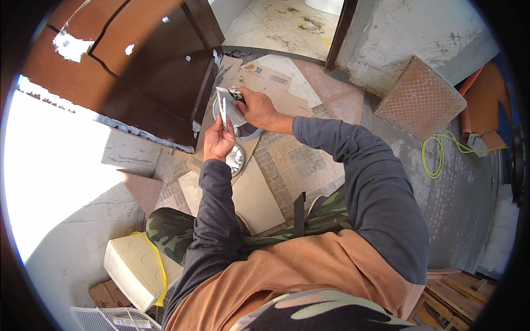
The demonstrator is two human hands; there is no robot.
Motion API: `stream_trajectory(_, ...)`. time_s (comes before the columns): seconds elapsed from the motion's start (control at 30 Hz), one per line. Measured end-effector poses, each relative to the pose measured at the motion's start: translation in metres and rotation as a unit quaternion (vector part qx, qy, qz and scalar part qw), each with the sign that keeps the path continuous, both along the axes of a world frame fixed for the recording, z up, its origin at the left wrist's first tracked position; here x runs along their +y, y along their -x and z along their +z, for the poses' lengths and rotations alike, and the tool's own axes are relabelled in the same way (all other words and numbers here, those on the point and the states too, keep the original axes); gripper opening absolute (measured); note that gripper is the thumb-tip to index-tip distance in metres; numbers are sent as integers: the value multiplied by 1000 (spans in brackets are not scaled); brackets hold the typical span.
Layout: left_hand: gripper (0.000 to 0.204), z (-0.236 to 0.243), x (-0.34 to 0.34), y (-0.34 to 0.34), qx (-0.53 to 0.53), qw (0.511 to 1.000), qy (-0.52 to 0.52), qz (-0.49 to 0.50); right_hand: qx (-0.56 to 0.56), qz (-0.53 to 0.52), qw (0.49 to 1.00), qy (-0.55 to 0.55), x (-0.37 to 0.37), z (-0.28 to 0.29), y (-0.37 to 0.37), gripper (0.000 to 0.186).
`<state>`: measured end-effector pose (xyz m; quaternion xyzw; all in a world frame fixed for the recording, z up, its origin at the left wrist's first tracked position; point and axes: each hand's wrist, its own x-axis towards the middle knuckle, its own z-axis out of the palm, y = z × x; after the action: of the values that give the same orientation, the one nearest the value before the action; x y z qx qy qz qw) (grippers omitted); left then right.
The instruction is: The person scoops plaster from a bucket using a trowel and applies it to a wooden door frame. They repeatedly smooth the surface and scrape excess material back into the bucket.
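Observation:
My right hand [254, 107] is closed on a putty knife [234, 95] with a dark, mottled handle. My left hand [218, 140], just below it, grips a narrow, white-smeared tool [223, 107], held upright against the right hand's tool; their exact contact is hard to make out. Beneath both hands an open round tin [250, 132] stands on a cardboard sheet [281, 96], partly hidden by them. A shiny round lid [237, 159] lies beside the tin, near my left wrist.
A brown door [138, 66] with white patches stands left of a doorway [276, 27]. A square tile [419, 99] leans by the right wall, near a coiled yellow hose [433, 154]. A cream container [138, 267] sits by my left leg; wooden boards [452, 298] are behind right.

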<state>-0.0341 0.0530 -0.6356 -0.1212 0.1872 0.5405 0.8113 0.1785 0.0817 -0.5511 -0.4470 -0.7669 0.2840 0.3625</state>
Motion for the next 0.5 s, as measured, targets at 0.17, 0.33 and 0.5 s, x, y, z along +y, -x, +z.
stream_trajectory(0.17,38,-15,10,65,218,956,-152,124,126,-55,979,153,28,-30,-34,27)
stream_trajectory(0.33,50,-61,59,86,364,928,-74,38,152,-20,881,447,37,-93,-60,57)
stream_trajectory(0.5,48,-81,79,63,363,920,-151,-6,159,23,915,369,30,-129,-37,103)
